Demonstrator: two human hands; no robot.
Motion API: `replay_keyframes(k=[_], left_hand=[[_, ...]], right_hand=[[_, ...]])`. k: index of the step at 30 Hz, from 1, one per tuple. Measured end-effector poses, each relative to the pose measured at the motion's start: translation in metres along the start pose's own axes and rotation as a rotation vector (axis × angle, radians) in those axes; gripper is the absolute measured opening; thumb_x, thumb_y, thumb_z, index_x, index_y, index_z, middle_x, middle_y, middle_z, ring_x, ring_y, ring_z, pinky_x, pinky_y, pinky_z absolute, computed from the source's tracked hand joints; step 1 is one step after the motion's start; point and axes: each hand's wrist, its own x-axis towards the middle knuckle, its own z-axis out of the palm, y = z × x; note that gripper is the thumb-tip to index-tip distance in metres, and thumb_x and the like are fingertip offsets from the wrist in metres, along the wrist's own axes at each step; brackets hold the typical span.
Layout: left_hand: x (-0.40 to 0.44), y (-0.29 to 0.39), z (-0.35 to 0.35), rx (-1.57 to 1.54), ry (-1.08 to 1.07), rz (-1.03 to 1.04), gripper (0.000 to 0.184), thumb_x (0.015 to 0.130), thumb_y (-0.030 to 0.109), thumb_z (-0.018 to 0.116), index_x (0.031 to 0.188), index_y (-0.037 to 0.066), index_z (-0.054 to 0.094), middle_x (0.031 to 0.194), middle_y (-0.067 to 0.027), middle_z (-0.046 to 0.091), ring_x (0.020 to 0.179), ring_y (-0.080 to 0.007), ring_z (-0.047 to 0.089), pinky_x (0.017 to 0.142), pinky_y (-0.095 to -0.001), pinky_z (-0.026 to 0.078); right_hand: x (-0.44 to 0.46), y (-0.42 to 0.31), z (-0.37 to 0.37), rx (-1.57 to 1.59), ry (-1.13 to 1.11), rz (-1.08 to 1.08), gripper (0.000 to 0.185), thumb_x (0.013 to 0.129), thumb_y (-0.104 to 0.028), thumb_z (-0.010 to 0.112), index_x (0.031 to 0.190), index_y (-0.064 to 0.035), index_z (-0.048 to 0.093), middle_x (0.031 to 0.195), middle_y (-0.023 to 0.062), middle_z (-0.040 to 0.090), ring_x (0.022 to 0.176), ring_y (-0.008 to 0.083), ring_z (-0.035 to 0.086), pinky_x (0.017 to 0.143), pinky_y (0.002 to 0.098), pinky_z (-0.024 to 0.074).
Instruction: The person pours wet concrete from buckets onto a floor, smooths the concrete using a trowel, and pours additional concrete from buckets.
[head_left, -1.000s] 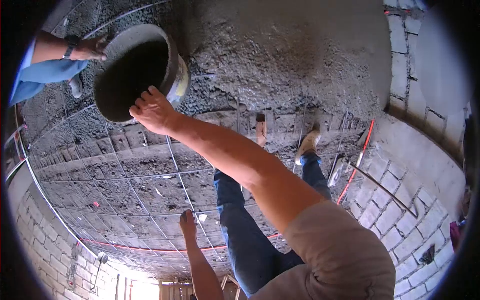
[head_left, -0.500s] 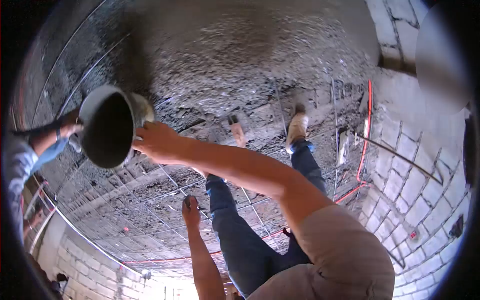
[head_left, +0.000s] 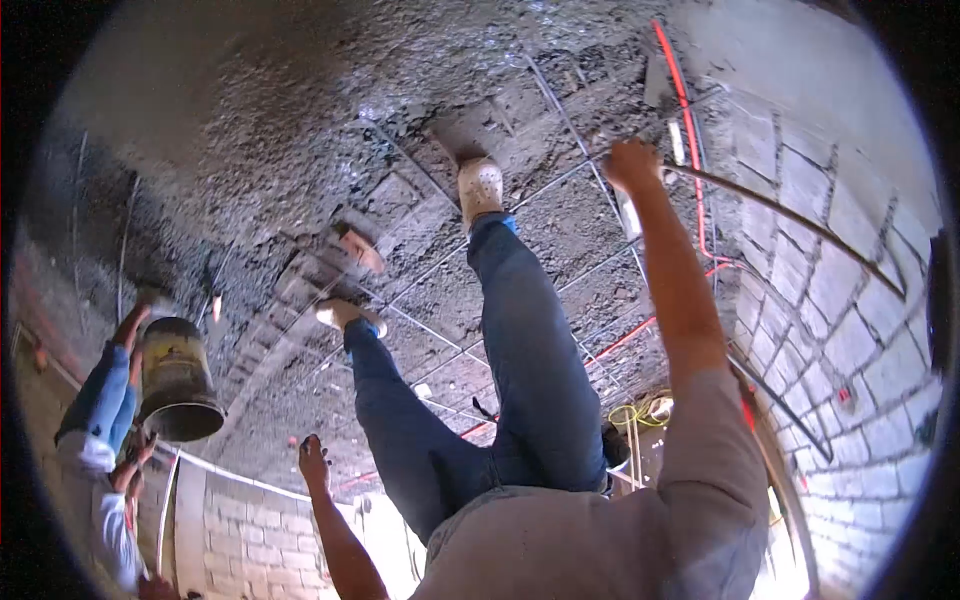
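Observation:
My right hand (head_left: 635, 168) is closed at the near end of a long thin rod (head_left: 790, 215), which slants to the right and bends at its far end. Low on the left, my left hand (head_left: 315, 466) is curled round something small and dark that I cannot make out. A stained bucket (head_left: 178, 372) hangs at the far left, its mouth tipped downward, near a co-worker's hands and legs and away from my hands. Rough wet concrete (head_left: 290, 130) lies beyond my feet, beside a grid of thin bars (head_left: 440, 262).
My shoes (head_left: 482, 188) stand among the bars. A brick piece (head_left: 362, 250) lies between them. A red conduit (head_left: 690, 130) runs along the block wall (head_left: 800, 290) at right. Co-workers (head_left: 115, 510) are at the left edge.
My right hand has let go of the bucket and moved right to the rod. The bucket has gone left and down beside the co-worker and turned over. The view has shifted right.

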Motion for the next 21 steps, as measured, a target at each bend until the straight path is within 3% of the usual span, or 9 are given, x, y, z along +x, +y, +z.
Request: replay_keyframes(k=[1,2,3,4,7,8,12,16,21], left_hand=[[-0.023,-0.002,0.000,0.013,0.016,-0.001,0.048,0.089,0.050,0.050,0.113,0.009,0.054,0.098,-0.0027,0.058,0.084,-0.0202,0.062,0.054,-0.0302,0.047],[-0.047,-0.003,-0.003,0.027,0.029,-0.002,0.048,0.089,0.051,0.051,0.113,0.010,0.054,0.096,-0.0026,0.058,0.084,-0.0204,0.062,0.053,-0.0305,0.046],[-0.068,-0.003,-0.001,0.013,0.046,-0.001,0.048,0.088,0.051,0.051,0.114,0.010,0.054,0.096,-0.0029,0.058,0.082,-0.0204,0.062,0.051,-0.0299,0.046],[-0.071,-0.024,-0.002,-0.038,0.053,-0.007,0.049,0.088,0.049,0.053,0.116,0.009,0.053,0.103,-0.0047,0.059,0.081,-0.0203,0.061,0.051,-0.0282,0.046],[-0.111,0.003,0.014,-0.011,0.032,0.013,0.048,0.088,0.046,0.054,0.117,0.008,0.053,0.107,-0.0068,0.058,0.082,-0.0199,0.061,0.052,-0.0274,0.047],[-0.120,0.014,0.020,-0.045,0.027,0.009,0.048,0.088,0.045,0.054,0.117,0.008,0.053,0.108,-0.0076,0.058,0.083,-0.0193,0.061,0.052,-0.0268,0.047],[-0.152,0.049,0.036,-0.137,0.040,0.157,0.044,0.088,0.042,0.056,0.116,0.008,0.054,0.101,-0.0056,0.059,0.079,-0.0168,0.061,0.053,-0.0264,0.046],[-0.163,0.052,0.041,-0.300,0.027,0.175,0.042,0.088,0.040,0.058,0.115,0.008,0.055,0.094,-0.0022,0.060,0.077,-0.0136,0.061,0.055,-0.0264,0.046],[-0.130,0.008,0.065,-0.408,-0.025,0.332,0.047,0.084,0.044,0.062,0.116,0.011,0.055,0.095,-0.0015,0.060,0.077,-0.0139,0.061,0.057,-0.0277,0.047]], right_hand=[[0.022,0.036,0.052,-0.002,0.225,-0.245,0.045,0.077,-0.034,0.065,0.112,-0.0052,0.057,0.110,0.0223,0.056,0.106,0.0389,0.053,0.089,0.0444,0.0450],[0.024,0.051,0.068,0.436,0.207,-0.294,0.045,0.078,-0.033,0.063,0.111,-0.0029,0.056,0.112,0.0246,0.054,0.106,0.0422,0.052,0.091,0.0442,0.0431],[0.044,0.071,0.114,0.594,0.233,-0.268,0.044,0.080,-0.032,0.062,0.111,-0.0025,0.055,0.113,0.0268,0.054,0.104,0.0436,0.052,0.089,0.0462,0.0436],[0.006,0.069,0.086,0.586,0.286,-0.232,0.044,0.081,-0.033,0.061,0.111,-0.0020,0.055,0.110,0.0275,0.056,0.102,0.0433,0.054,0.088,0.0463,0.0438],[-0.050,0.084,0.080,0.615,0.085,-0.195,0.047,0.079,-0.034,0.062,0.111,0.0006,0.055,0.101,0.0265,0.060,0.097,0.0403,0.057,0.085,0.0456,0.0451],[-0.059,0.096,0.107,0.644,0.176,-0.279,0.052,0.079,-0.037,0.063,0.112,0.0023,0.055,0.104,0.0271,0.058,0.099,0.0410,0.056,0.085,0.0450,0.0450],[-0.111,0.127,0.131,0.650,-0.051,-0.168,0.059,0.080,-0.043,0.062,0.115,0.0035,0.053,0.108,0.0286,0.056,0.103,0.0428,0.053,0.086,0.0458,0.0445],[-0.155,0.156,0.149,0.680,0.016,-0.153,0.057,0.080,-0.042,0.063,0.114,0.0021,0.053,0.098,0.0283,0.061,0.092,0.0434,0.059,0.081,0.0461,0.0471],[-0.211,0.191,0.128,0.803,0.140,-0.158,0.060,0.080,-0.046,0.061,0.124,-0.0065,0.051,0.099,0.0275,0.061,0.097,0.0413,0.059,0.084,0.0446,0.0465]])
